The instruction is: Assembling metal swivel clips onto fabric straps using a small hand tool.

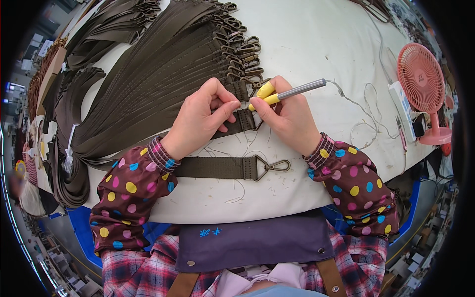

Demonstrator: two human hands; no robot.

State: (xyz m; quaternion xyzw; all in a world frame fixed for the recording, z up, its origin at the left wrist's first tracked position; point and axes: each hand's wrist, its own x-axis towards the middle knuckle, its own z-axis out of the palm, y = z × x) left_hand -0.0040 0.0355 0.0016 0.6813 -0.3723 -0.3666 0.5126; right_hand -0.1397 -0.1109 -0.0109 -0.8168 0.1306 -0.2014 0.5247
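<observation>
My right hand (292, 116) grips a grey pen-shaped tool (306, 88) with a thin cord running from its rear end. Yellow covering shows on the fingers near its tip. My left hand (203, 114) is closed in a pinch near the tool's tip; what its fingertips hold is too small to make out. Under both hands lies the stitched end of a dark olive webbing strap (243, 120), its metal ring partly hidden by my right hand. Closer to me, another strap (213, 168) lies flat with a bronze snap hook (273, 166) pointing right.
A fan of stacked straps (158, 74) with snap hooks covers the left and far side of the white table (307, 193). At the right stand a pink fan (420, 76) and a white power strip (402, 106), with loose cords. Thread scraps lie about.
</observation>
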